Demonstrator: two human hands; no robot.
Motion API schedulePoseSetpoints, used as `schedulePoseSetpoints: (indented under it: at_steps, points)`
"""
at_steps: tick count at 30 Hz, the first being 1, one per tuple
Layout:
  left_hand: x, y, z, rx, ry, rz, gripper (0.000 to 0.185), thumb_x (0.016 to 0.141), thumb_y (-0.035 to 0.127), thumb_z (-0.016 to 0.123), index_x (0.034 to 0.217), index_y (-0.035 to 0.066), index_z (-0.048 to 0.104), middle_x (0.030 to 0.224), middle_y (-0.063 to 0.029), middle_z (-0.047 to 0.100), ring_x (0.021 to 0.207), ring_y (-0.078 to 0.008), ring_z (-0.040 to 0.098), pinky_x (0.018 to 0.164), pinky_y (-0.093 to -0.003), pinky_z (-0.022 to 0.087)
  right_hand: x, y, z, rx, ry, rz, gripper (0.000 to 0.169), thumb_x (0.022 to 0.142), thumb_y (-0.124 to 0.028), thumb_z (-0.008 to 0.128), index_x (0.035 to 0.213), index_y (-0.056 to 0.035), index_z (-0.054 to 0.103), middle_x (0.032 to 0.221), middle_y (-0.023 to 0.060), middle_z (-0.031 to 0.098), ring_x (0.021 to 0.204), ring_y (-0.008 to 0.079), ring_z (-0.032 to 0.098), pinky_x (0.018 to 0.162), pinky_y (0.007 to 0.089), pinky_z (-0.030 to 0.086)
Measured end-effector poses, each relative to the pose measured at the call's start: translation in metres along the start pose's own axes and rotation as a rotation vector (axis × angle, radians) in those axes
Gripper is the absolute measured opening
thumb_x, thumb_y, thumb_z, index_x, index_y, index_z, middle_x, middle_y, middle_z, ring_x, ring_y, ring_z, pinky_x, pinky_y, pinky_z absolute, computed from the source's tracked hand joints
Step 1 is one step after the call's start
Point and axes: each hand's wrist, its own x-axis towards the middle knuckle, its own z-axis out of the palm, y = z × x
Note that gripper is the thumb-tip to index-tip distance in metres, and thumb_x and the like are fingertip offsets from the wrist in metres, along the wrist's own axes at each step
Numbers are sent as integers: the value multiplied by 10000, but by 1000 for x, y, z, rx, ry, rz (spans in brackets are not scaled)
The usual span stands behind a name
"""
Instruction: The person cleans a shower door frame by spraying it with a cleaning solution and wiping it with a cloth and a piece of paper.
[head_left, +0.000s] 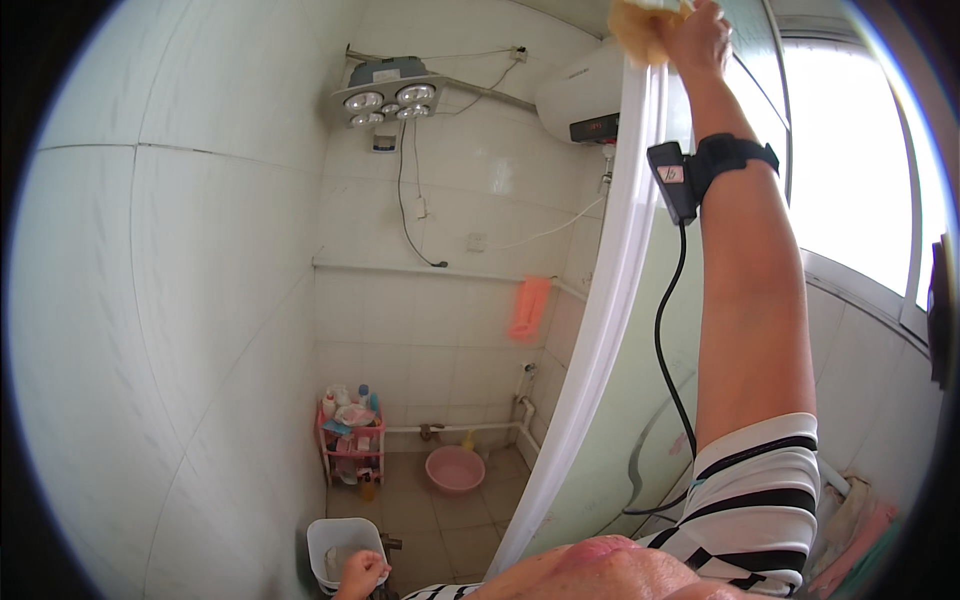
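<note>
My right hand (701, 37) is raised to the top of the picture, shut on a yellowish cloth (641, 31) at the upper end of the white door frame (626, 247). A black device (675, 180) with a cable is strapped to that forearm. Low in the view, my left hand (364, 571) is in front of the rim of a white plastic bin (345, 529). Its fingers are curled, and whether they hold anything cannot be made out. Something pale lies inside the bin.
A pink storage rack (352, 433) with bottles and a pink basin (455, 469) stand on the tiled floor. An orange towel (530, 309) hangs from a wall pipe. Higher up are a heat-lamp unit (390, 94) and a water heater (577, 94). A window (855, 165) is at right.
</note>
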Motion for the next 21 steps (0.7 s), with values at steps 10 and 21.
schedulePoseSetpoints:
  at_steps: [10,21]
  points:
    - [-3,-71,19,-64,-36,-235,222,979,214,478,1036,12,551,844,-92,600,658,-173,534,623,-359,470,41,-20,38,3,-246,-5,378,810,-345,598,979,-10,636,1063,256,609,991,377,597,838,480,477]
    - [50,-133,20,10,-347,44,259,987,228,467,801,54,509,691,-63,491,579,-137,448,554,-358,398,30,14,44,-124,-341,-246,497,810,-136,513,1291,-37,436,1268,240,497,1125,414,514,964,468,416]
